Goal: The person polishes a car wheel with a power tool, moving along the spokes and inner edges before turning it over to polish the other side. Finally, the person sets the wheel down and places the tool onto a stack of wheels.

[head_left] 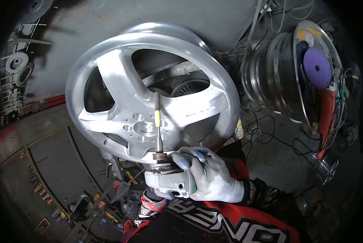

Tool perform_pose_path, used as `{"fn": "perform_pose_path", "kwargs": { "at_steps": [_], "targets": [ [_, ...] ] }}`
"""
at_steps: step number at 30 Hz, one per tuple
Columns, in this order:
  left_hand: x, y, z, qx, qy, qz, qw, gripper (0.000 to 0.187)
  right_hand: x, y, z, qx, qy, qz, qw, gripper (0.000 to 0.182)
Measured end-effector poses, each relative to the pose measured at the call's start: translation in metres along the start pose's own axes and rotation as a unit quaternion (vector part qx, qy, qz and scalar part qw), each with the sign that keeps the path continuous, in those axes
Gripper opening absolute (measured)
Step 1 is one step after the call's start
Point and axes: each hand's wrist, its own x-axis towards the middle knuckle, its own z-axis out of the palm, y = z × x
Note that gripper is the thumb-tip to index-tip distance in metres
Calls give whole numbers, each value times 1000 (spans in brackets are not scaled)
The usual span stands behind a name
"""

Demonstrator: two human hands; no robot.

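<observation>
A grimy workshop floor with cables lies behind. The gloved right hand (214,174) is wrapped tight around a grinder (169,182), its long bit (158,121) against the hub of the upright alloy wheel (149,89); the left hand is hidden

- The left hand (155,202) sits almost wholly hidden beneath the grinder (169,182); only a patterned cuff shows, and its grip cannot be told.
- The gloved right hand (207,174) covers the grinder's rear, hiding the body there.
- The alloy wheel (149,89) masks a second rim (177,30) behind it, of which only the top arc shows, and a dark ribbed part glimpsed between the spokes.
- Small lettering on one spoke is too fine to read.
- Small objects (43,194) along the floor at lower left are too small to identify.
- The red sleeve (230,227) is cut off by the bottom edge.
</observation>
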Motion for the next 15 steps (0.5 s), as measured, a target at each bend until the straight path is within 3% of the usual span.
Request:
{"fn": "perform_pose_path", "kwargs": {
  "at_steps": [2,4,5,8,15],
  "targets": [
    [5,-7,10,-18,1,-13,1000,85,-4,3,-7,-35,-19,-4,999,63],
    [10,-16,19,-39,-2,-28,999,85,-7,7,-14,-19,61,-24,998,47],
    [12,-20,22,-46,-7,-36,998,85,-16,8,-19,-10,21,17,1000,46],
    [21,-31,31,-64,-36,-68,995,85,-17,7,-46,-9,-25,34,999,50],
    [36,-52,38,-108,-71,-139,982,84,-24,15,-63,-12,51,15,999,61]
  ]
}}
